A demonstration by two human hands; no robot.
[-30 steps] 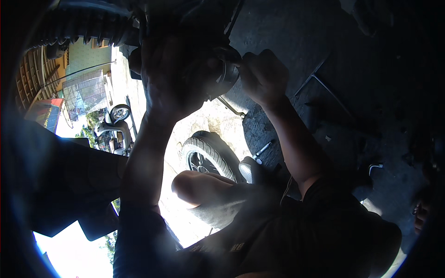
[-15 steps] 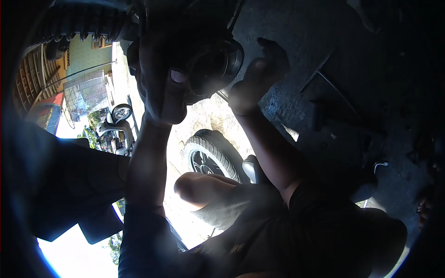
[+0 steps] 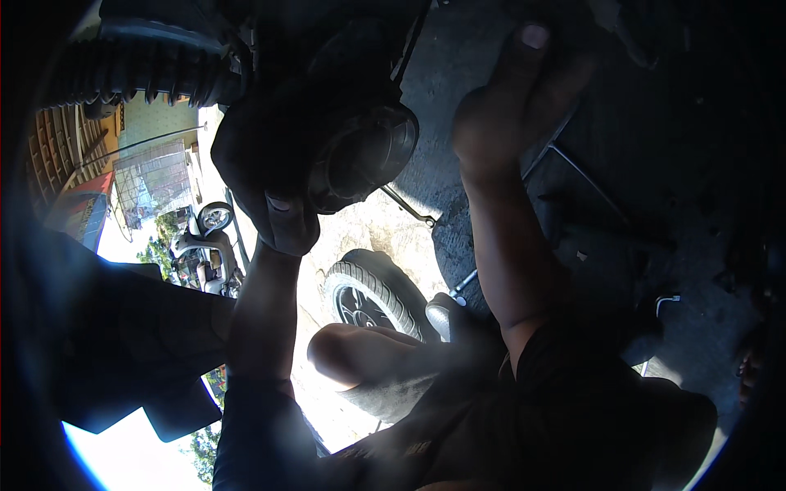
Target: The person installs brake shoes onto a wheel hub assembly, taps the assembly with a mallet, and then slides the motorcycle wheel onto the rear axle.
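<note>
A dark, round, cup-shaped vehicle part (image 3: 364, 155) hangs in shadow at the upper middle. My left hand (image 3: 286, 229) is closed on its lower left side, thumb pressed against it; the fingers behind are hidden. Off to the right, my right hand (image 3: 499, 123) is raised away from the part, thumb stretched out and the other fingers dim in the shade. I see nothing held in it. Beyond its wrist, a thin T-shaped metal tool (image 3: 585, 173) lies on the dark floor.
A coil spring with shock absorber (image 3: 147, 74) is at upper left. A loose tyred wheel (image 3: 368, 290) lies near my bent knee (image 3: 336, 352). A metal rod with an eyelet end (image 3: 409, 206) shows below the part. A scooter (image 3: 209, 254) stands farther off at left.
My right hand has moved up and right, away from the round part. My left hand and the part sit slightly lower and left in the picture. The eyelet rod now shows more.
</note>
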